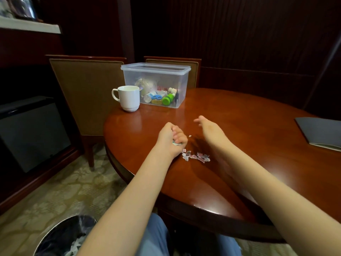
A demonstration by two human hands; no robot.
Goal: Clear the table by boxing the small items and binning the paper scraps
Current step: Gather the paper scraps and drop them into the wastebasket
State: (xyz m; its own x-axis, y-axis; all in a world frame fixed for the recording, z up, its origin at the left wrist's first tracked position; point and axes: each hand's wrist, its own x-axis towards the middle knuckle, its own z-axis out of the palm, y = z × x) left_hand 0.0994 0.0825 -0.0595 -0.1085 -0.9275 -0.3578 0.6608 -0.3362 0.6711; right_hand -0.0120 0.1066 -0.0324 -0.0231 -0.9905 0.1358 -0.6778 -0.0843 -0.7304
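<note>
My left hand (170,138) rests on the round wooden table (239,172) with its fingers curled round a bunch of paper scraps; a bit of paper shows under the fist. Just right of the wrist lies a small pile of torn paper scraps (196,157), and one tiny scrap (190,136) lies apart farther back. My right hand (210,129) hovers above the table with straight fingers and holds nothing; it looks blurred. At the table's far edge stands a clear plastic box (156,71) holding several small items, among them a green bottle (168,98).
A white mug (129,98) stands left of the box. A dark folder (321,133) lies at the table's right edge. A bin with a black liner (62,235) and some paper inside sits on the carpet at lower left. Two chairs stand behind the table.
</note>
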